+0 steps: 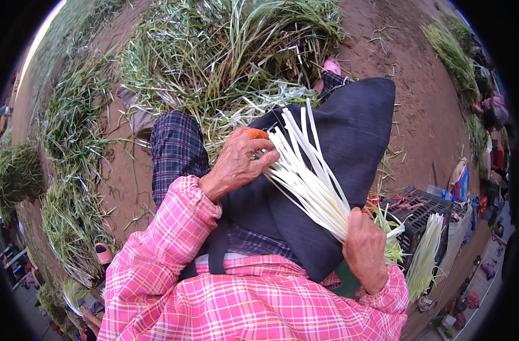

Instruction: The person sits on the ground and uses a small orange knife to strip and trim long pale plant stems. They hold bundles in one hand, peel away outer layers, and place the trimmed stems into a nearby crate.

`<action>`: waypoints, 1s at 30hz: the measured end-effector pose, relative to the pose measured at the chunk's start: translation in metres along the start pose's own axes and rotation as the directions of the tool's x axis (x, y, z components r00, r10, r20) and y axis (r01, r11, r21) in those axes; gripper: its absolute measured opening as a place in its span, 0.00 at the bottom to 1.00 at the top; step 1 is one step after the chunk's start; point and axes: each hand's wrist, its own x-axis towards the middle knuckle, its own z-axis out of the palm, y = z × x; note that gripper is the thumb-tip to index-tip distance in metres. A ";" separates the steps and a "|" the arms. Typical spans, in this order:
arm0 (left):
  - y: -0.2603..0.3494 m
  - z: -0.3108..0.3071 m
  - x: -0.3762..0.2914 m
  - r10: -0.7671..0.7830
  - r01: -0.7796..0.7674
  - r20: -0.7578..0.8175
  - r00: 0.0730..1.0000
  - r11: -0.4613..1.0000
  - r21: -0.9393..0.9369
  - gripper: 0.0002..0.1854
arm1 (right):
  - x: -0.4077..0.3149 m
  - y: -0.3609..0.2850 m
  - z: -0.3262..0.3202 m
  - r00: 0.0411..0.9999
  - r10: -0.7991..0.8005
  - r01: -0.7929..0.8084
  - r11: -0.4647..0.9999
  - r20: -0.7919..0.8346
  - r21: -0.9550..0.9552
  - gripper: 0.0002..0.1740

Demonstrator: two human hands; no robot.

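A bunch of long white vegetable stalks (pixel 310 192), like blanched chives, lies slantwise over the dark apron (pixel 349 128) on my lap. My right hand (pixel 364 247) is closed around its lower right end, and pale leafy tips stick out beyond the fist. At the other end the stalks fan out. There my left hand (pixel 242 160) touches the bunch's left edge with bent thumb and fingers; whether it pinches a stalk is hidden. An orange finger cover (pixel 257 134) sits on one left finger.
A large heap of green leafy stalks (pixel 225 51) lies before my knees, with more heaps (pixel 76 111) to the left. At the right stands a black plastic crate (pixel 417 213), a bundle of pale stalks (pixel 425 255) against it. Another person's hand (pixel 89 316) shows at lower left.
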 end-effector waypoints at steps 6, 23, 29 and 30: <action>-0.001 -0.003 -0.002 -0.167 0.188 0.087 0.982 0.899 -0.395 0.06 | 0.000 0.000 0.001 1.000 -0.001 0.001 1.000 -0.008 0.008 0.18; -0.046 -0.089 -0.040 -0.458 0.220 -0.385 0.801 0.824 -0.522 0.15 | -0.002 0.000 0.000 1.000 0.008 -0.008 1.000 -0.027 -0.008 0.17; -0.004 -0.077 -0.049 -0.386 0.445 0.221 0.895 0.791 -0.421 0.09 | -0.001 0.007 0.001 0.997 0.035 -0.021 0.979 -0.062 0.204 0.17; 0.010 -0.074 -0.052 -0.345 0.462 0.321 0.882 0.766 -0.447 0.08 | -0.001 0.009 0.000 0.996 0.040 -0.013 0.953 -0.081 0.303 0.17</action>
